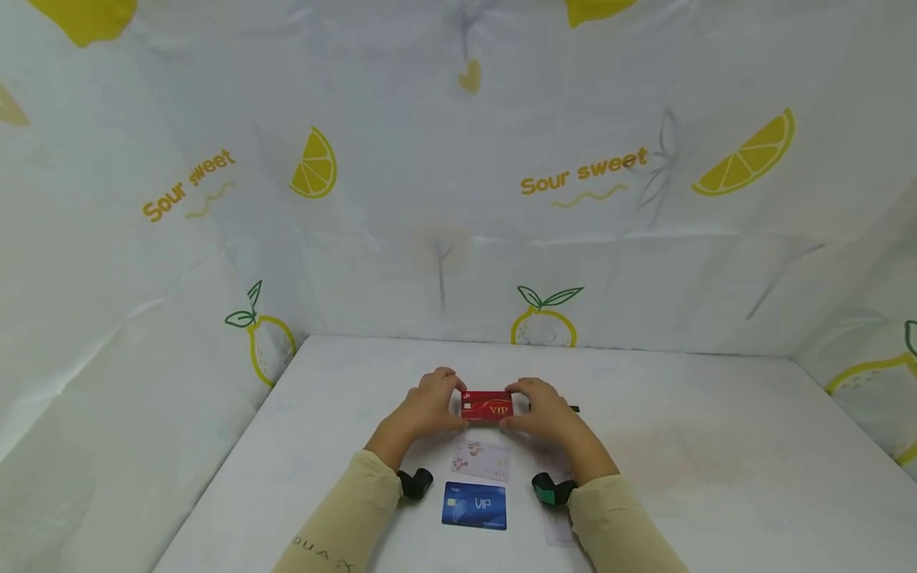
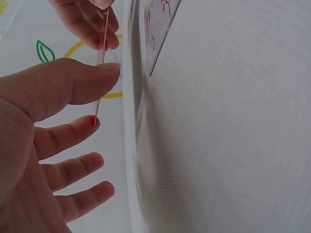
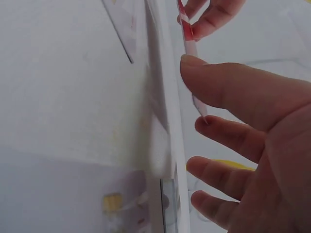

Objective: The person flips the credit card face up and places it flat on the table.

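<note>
A red VIP card (image 1: pixel 487 404) is held up between both hands, its printed face toward the head camera. My left hand (image 1: pixel 428 406) pinches its left end between thumb and index finger. At the opposite end, my right hand (image 1: pixel 542 411) grips the card in the same way. Both wrist views show the card (image 2: pixel 101 53) nearly edge-on, with the other fingers spread away from it. Nearer to me on the table lie a pale card with pink flowers (image 1: pixel 480 461) and, below it, a blue VIP card (image 1: pixel 474 505).
Another pale card (image 1: pixel 559 529) lies partly hidden by the right forearm. A small dark object (image 1: pixel 575 409) shows just behind the right hand. The white table (image 1: pixel 688 454) meets a lemon-printed backdrop (image 1: pixel 401 263) at its far edge and sides.
</note>
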Action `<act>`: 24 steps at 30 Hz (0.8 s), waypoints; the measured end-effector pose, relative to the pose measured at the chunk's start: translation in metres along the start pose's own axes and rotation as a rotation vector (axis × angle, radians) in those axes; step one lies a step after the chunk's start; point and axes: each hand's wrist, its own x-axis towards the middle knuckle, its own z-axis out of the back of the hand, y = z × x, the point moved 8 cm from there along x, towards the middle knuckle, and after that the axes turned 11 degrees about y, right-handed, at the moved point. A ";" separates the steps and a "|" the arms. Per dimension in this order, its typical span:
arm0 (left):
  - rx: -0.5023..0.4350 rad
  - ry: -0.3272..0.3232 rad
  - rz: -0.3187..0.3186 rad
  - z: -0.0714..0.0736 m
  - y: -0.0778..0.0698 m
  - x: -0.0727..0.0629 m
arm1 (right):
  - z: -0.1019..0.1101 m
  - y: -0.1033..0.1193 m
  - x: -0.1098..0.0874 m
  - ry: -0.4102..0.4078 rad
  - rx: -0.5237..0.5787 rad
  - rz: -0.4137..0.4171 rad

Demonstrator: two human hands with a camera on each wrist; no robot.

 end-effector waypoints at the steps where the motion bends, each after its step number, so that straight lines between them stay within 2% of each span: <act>1: -0.001 0.014 0.010 -0.002 0.001 0.001 | -0.002 -0.001 0.000 0.010 -0.011 -0.012; 7: 0.022 0.079 0.066 -0.011 0.008 0.003 | -0.009 -0.003 0.002 0.058 -0.072 -0.050; 14: 0.046 0.120 0.103 -0.012 0.009 -0.001 | -0.012 -0.001 0.003 0.060 -0.100 -0.065; 24: 0.044 0.136 0.105 -0.014 0.009 -0.002 | -0.013 0.001 0.004 0.040 -0.127 -0.099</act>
